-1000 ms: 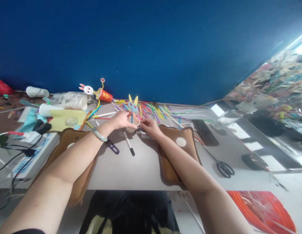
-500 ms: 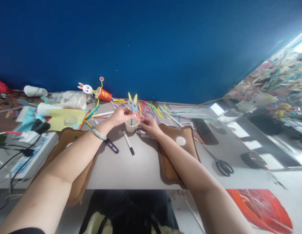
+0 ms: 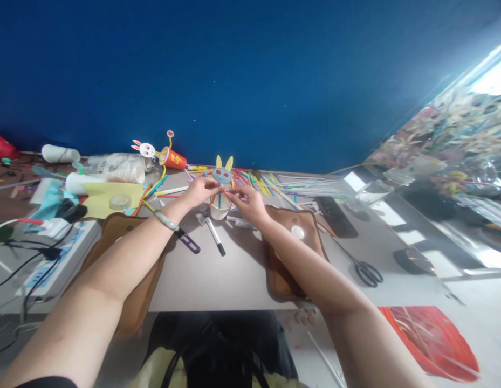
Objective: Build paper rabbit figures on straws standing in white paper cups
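A small white paper cup (image 3: pixel 219 209) stands on the grey table (image 3: pixel 218 275), with a blue rabbit face with yellow ears (image 3: pixel 222 172) rising from it on a straw. My left hand (image 3: pixel 201 190) pinches a thin coloured straw over the cup's rim. My right hand (image 3: pixel 250 205) meets it from the right, fingertips pinched on the same straw. A black-tipped marker (image 3: pixel 214 236) lies just in front of the cup.
Several coloured straws (image 3: pixel 270 184) litter the table behind the cup. Brown pads (image 3: pixel 288 253) lie under both forearms. Scissors (image 3: pixel 361 267) and a dark remote (image 3: pixel 335 215) sit at right; paper cups (image 3: pixel 116 171), a tape roll (image 3: pixel 119 202), yellow paper and a red cup rabbit (image 3: pixel 171 157) at left.
Both hands have lifted from around the cup to its rim and come together over it, pinching a straw. The camera has shifted slightly.
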`<state>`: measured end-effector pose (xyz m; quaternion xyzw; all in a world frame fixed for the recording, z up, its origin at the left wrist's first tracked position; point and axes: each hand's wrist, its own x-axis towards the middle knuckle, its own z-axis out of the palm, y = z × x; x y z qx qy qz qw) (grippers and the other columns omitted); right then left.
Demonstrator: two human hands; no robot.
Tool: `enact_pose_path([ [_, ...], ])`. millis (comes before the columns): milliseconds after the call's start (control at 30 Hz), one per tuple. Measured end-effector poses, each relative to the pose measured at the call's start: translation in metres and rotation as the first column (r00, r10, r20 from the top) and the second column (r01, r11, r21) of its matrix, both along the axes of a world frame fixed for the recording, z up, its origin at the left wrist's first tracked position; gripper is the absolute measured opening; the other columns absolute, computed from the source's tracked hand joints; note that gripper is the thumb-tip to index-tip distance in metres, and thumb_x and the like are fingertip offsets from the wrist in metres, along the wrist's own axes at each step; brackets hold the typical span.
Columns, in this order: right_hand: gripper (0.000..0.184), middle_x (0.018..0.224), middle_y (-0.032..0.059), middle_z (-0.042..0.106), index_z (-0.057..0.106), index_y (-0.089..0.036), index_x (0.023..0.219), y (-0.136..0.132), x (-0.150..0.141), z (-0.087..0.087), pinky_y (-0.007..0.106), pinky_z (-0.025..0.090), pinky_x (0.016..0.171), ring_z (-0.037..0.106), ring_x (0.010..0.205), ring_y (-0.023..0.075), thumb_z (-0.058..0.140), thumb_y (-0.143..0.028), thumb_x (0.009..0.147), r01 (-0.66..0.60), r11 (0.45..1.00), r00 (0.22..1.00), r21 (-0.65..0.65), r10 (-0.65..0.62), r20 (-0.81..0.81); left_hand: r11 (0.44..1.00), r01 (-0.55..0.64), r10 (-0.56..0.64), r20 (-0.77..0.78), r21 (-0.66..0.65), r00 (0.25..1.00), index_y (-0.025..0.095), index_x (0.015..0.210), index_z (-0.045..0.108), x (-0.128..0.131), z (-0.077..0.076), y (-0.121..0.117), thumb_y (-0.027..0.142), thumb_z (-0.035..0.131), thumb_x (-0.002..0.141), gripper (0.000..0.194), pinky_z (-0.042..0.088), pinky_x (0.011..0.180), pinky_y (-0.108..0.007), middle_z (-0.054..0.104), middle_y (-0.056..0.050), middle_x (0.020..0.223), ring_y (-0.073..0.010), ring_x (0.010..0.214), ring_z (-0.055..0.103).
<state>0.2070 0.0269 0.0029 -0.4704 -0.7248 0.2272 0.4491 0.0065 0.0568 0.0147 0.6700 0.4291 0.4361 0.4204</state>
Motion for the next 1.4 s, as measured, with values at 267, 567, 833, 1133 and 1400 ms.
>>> enact_pose_path([
  [267, 0.03, 0.068, 0.0031, 0.069, 0.079, -0.019, 0.086, 0.013, -0.017, -0.003, 0.029, 0.039, 0.056, 0.053, 0.057, 0.0154, 0.07, -0.048, 0.082, -0.084, 0.981, 0.994, -0.176, 0.07, -0.086, 0.999, 0.049, -0.05, 0.027, 0.019, 0.998, 0.018, 0.073, 0.068, -0.002, 0.003, -0.001, 0.062, 0.087, 0.061, 0.05, 0.053, 0.079, -0.032, 0.071, -0.003, 0.078, -0.0197, 0.082, 0.066],
  [567, 0.026, 0.07, 0.0032, 0.071, 0.08, -0.018, 0.085, 0.011, -0.015, -0.006, 0.029, 0.045, 0.058, 0.058, 0.06, 0.0159, 0.07, -0.043, 0.083, -0.152, 0.97, 0.981, -0.19, 0.126, -0.145, 0.994, 0.108, -0.103, 0.136, -0.029, 0.985, 0.016, 0.075, 0.073, -0.003, 0.006, -0.003, 0.054, 0.086, 0.067, 0.041, 0.053, 0.09, -0.037, 0.072, -0.004, 0.079, -0.0193, 0.081, 0.066],
  [833, 0.025, 0.078, 0.0041, 0.075, 0.08, -0.018, 0.085, 0.009, -0.011, -0.002, 0.028, 0.048, 0.064, 0.061, 0.067, 0.0163, 0.068, -0.039, 0.082, -0.203, 0.966, 0.965, -0.158, 0.171, -0.199, 0.991, 0.137, -0.137, 0.099, 0.014, 0.986, 0.015, 0.079, 0.079, -0.003, 0.01, -0.004, 0.052, 0.086, 0.07, 0.038, 0.053, 0.09, -0.038, 0.074, -0.006, 0.08, -0.0211, 0.084, 0.067],
  [1133, 0.022, 0.084, 0.0047, 0.079, 0.081, -0.019, 0.086, 0.009, -0.004, 0.005, 0.03, 0.054, 0.072, 0.07, 0.075, 0.0188, 0.072, -0.039, 0.082, -0.275, 0.943, 0.931, -0.188, 0.213, -0.295, 0.983, 0.145, -0.159, 0.131, 0.111, 0.979, 0.016, 0.082, 0.081, 0.001, 0.011, -0.005, 0.056, 0.087, 0.069, 0.043, 0.056, 0.086, -0.037, 0.078, -0.008, 0.087, -0.023, 0.087, 0.07],
  [1400, 0.026, 0.077, 0.0035, 0.076, 0.079, -0.019, 0.084, 0.009, -0.004, 0.003, 0.028, 0.05, 0.066, 0.066, 0.069, 0.0173, 0.074, -0.044, 0.081, -0.175, 0.972, 0.944, -0.156, 0.12, -0.308, 0.99, 0.046, -0.069, 0.17, 0.134, 0.983, 0.014, 0.084, 0.079, 0.009, 0.005, -0.005, 0.058, 0.086, 0.071, 0.046, 0.057, 0.083, -0.035, 0.079, -0.008, 0.083, -0.0225, 0.084, 0.072],
])
